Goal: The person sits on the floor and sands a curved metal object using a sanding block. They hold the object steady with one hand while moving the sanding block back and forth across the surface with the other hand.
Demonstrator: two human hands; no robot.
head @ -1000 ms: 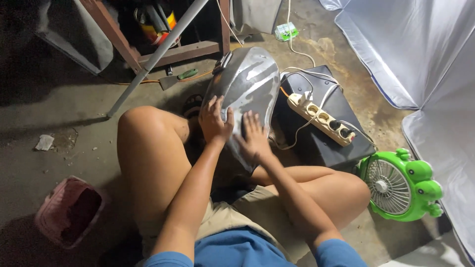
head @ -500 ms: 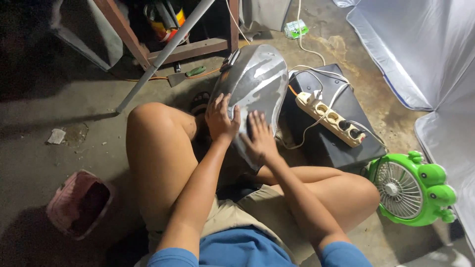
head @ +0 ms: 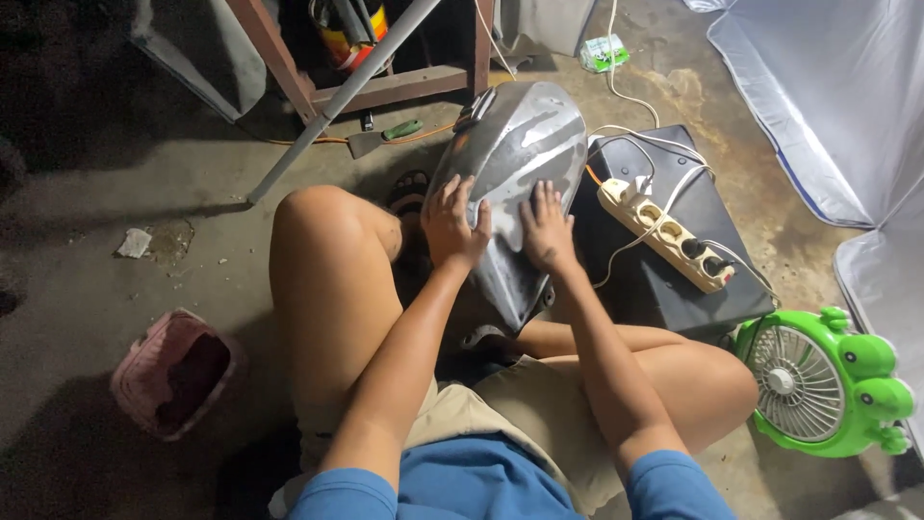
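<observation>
— Where's the bare metal fuel tank (head: 515, 183)?
— On the floor (head: 115, 299), between the knees, beside the black case (head: 664, 279) carrying a power strip (head: 664, 231).
— And each hand?
— Left hand (head: 452, 226) and right hand (head: 547, 231): flat, fingers spread, pressing the tank's top, gripping nothing.

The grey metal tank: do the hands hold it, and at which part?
Both hands lie flat on the upper face of the metal tank: left hand at its left side, right hand near the middle. Neither closes around it.
</observation>
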